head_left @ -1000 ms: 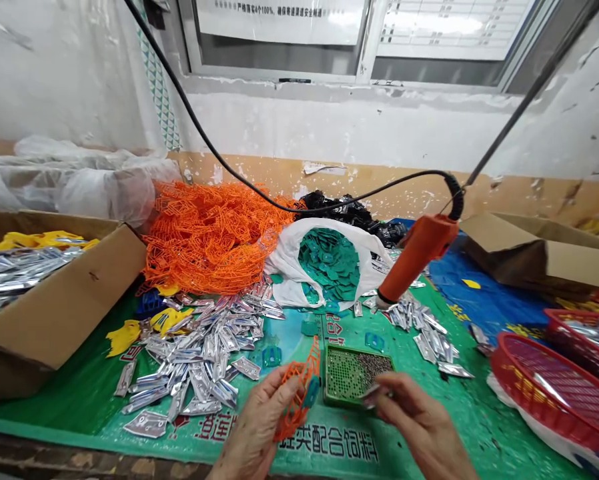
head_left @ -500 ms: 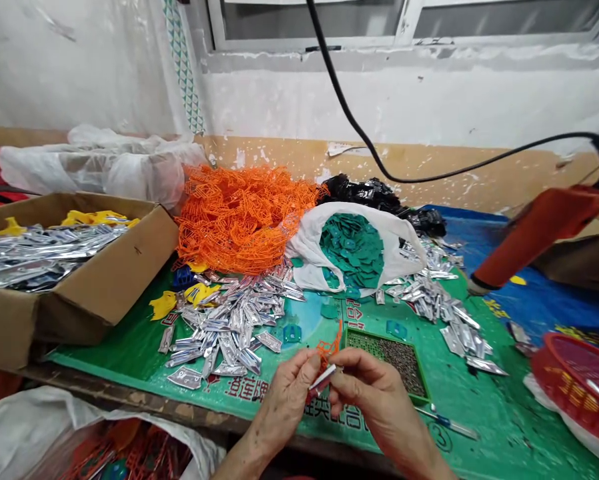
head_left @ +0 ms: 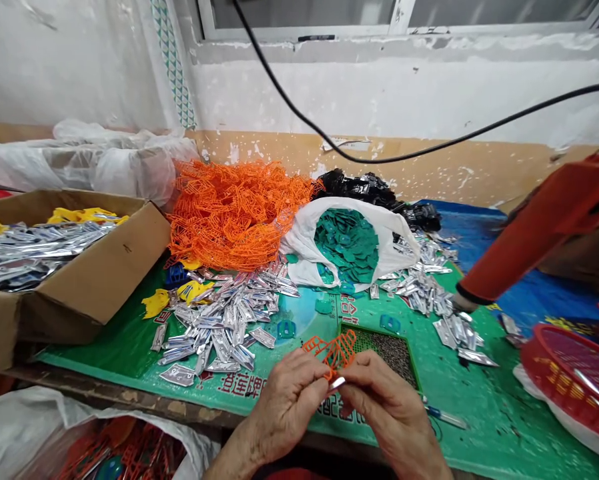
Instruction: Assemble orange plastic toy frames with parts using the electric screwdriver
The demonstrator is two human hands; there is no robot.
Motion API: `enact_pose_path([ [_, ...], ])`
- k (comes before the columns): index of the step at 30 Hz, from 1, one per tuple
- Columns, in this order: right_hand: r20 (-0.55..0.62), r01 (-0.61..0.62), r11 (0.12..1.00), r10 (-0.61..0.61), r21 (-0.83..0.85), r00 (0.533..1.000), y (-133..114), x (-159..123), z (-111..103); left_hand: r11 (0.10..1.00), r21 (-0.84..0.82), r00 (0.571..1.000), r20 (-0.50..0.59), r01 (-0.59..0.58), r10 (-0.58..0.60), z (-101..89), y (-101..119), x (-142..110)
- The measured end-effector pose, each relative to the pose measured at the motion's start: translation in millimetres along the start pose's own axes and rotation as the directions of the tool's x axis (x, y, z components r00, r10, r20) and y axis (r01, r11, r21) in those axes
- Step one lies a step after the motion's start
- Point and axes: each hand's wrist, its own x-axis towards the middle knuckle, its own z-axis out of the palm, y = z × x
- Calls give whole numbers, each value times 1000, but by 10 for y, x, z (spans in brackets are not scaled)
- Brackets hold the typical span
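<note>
My left hand (head_left: 292, 393) and my right hand (head_left: 387, 403) meet above the front edge of the table, fingers closed. Between them is an orange plastic lattice piece (head_left: 343, 348), its open grid pointing away from me. A small shiny silver metal plate (head_left: 336, 384) lies against its near end, pinched between the fingertips of both hands. My fingers hide most of where the two parts join. Just behind my right hand is a green tray (head_left: 413, 359) holding many small dark screws (head_left: 392, 352). Beside it lies a screwdriver (head_left: 447, 418).
Silver metal plates (head_left: 229, 327) lie heaped left of centre, before a pile of orange lattice pieces (head_left: 239, 213). A white bag (head_left: 299, 237) holds green plastic pieces (head_left: 349, 243). A red power screwdriver (head_left: 534, 233) hangs at right, above a red basket (head_left: 569, 393). A cardboard box (head_left: 104, 273) stands left.
The orange lattice piece has turned so that more of its grid shows behind my fingers. Both hands keep their hold on the parts. The view has shifted slightly.
</note>
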Motion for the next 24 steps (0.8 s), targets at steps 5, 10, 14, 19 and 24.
enact_pose_path([
  [5,-73,78,995,-83,-65,994,90,-103,-52,947,249,979,63,-204,194,16,-19,-4],
  [10,-109,229,964,-244,-135,964,169,-183,-75,823,418,923,141,-384,359,35,-26,-17],
  [14,-82,323,923,-346,-210,935,209,-251,-92,743,507,896,162,-436,414,29,29,-26],
  [19,-88,283,927,-313,-246,946,291,-409,-120,702,528,876,223,-477,427,-8,76,-53],
  [24,-83,267,902,-312,-340,947,295,-486,-157,681,529,858,226,-506,462,-16,91,-78],
])
